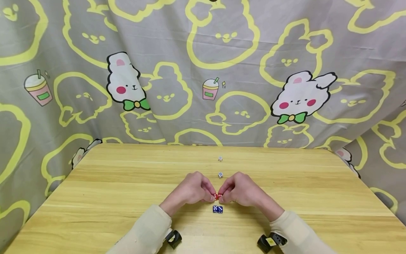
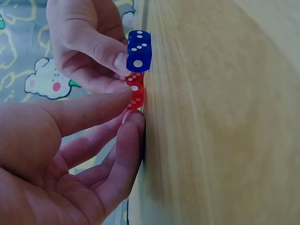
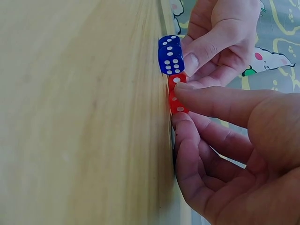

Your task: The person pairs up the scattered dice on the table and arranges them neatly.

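Two red dice sit side by side on the wooden table between the hands. My left hand [image 1: 195, 188] pinches the left red die [image 1: 215, 196] between thumb and fingers. The right red die [image 1: 220, 195] is pinched by my right hand [image 1: 240, 189] in the same way. Nearer to me, a pair of blue dice [image 1: 217, 209] stand against each other. In the left wrist view the blue dice [image 2: 139, 51] show white pips, and my left thumb lies across a red die [image 2: 136, 101]. The right wrist view has a red die [image 3: 178, 107] under my right thumb.
Beyond the hands, two white dice stand apart in a line: a nearer white die [image 1: 220, 175] and a farther white die [image 1: 220, 159]. The wooden table [image 1: 127, 165] ends at a grey patterned curtain [image 1: 177, 116] behind and at both sides.
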{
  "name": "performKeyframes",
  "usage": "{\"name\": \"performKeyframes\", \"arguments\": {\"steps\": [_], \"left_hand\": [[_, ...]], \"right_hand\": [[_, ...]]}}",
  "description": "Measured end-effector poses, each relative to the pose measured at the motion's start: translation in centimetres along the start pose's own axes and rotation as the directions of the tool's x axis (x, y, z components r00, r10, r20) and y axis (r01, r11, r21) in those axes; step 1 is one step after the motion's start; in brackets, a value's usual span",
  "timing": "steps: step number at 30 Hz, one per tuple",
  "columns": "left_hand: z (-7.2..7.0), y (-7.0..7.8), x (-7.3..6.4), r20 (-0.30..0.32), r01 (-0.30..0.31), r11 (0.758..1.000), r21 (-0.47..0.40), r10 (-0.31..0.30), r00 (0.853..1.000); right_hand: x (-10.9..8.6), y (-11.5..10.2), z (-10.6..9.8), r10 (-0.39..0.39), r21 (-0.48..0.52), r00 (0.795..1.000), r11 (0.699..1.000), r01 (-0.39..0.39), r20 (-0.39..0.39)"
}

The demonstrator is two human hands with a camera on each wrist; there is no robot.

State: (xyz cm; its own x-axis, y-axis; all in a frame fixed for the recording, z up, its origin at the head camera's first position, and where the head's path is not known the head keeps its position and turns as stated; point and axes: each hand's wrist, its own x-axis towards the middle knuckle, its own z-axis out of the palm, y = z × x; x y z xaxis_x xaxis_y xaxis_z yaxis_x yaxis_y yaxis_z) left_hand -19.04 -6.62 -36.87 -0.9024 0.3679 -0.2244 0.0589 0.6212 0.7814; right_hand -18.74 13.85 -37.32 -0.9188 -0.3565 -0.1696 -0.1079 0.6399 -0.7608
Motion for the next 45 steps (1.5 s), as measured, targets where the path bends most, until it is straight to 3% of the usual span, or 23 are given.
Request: {"name": "performKeyframes", "arguments": {"steps": [45], "left_hand": [[0.15, -0.15, -0.15, -0.003, -0.026, 0.999, -0.024, 0.026, 1.0]], "right_hand": [[0.08, 0.68, -0.41, -0.028, 0.079, 0.998, 0.997, 0.023, 0.058]]}}
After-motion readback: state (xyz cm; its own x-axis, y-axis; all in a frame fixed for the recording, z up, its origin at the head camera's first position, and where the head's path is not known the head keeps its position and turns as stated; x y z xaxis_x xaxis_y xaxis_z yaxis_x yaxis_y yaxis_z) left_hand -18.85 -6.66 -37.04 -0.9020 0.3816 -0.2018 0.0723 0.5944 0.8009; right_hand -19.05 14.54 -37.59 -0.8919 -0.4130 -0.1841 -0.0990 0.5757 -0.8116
